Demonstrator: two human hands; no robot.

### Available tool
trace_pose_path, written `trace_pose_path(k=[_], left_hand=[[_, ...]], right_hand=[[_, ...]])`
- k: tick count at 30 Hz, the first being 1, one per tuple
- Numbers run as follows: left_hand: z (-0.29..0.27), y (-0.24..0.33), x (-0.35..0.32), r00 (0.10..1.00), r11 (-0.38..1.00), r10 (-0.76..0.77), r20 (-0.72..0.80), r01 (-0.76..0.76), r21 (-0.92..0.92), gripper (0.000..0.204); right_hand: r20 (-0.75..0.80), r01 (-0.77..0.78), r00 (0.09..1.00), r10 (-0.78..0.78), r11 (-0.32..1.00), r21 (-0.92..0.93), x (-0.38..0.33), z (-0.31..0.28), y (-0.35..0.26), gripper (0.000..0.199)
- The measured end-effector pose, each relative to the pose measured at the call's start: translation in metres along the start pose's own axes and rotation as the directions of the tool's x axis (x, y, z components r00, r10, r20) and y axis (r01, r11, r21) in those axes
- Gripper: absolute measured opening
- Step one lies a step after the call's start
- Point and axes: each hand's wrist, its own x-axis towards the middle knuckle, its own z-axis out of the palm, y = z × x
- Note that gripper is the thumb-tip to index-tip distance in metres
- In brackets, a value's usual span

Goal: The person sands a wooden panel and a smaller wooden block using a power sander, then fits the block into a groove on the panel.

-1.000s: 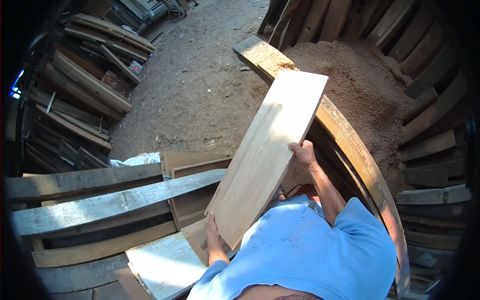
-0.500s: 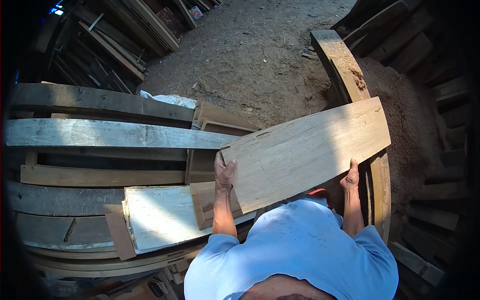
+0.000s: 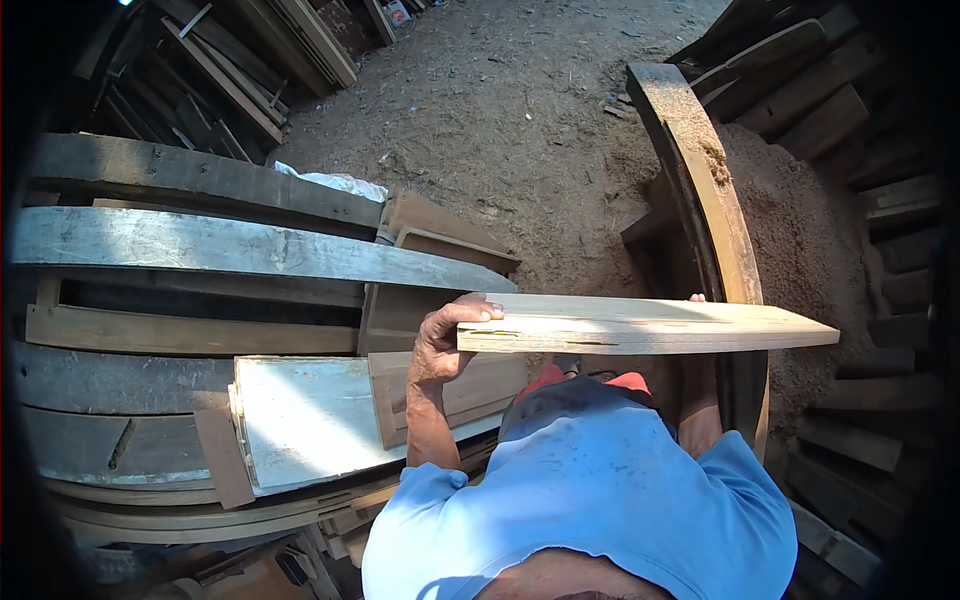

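A pale wooden board (image 3: 620, 340) is held level across my body, tipped so that a long edge with cracks and dark gaps faces up at me. My left hand (image 3: 437, 340) grips its left end, thumb along the top and fingers around the end. At the right part of the board, the fingertips of my right hand (image 3: 697, 298) show over its far side. The rest of that hand is hidden by the board, and its forearm comes up from below.
On the left, long planks (image 3: 180, 240) lie side by side, with a white panel (image 3: 310, 420) and a small brown framed panel (image 3: 440, 390) nearer me. A sawdust-covered beam (image 3: 715, 190) runs along the right. Timber pieces (image 3: 850, 290) line the far right.
The board has been tilted from showing its broad face to showing its long edge. Its left end has come slightly lower, and my right thumb has gone from sight.
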Motion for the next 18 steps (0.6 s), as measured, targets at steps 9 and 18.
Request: trace_pose_path(k=[9,18], left_hand=[[0.006,0.013,0.001,1.000,0.995,0.006,0.010,-0.007,0.102,0.036],[0.001,-0.001,-0.011,0.999,0.997,-0.012,-0.029,0.014,0.076,0.032]], right_hand=[[0.019,0.002,1.000,-0.001,1.000,-0.029,-0.004,0.009,0.009,0.049],[0.194,-0.008,0.980,0.030,0.993,-0.116,-0.048,0.007,0.006,0.063]])
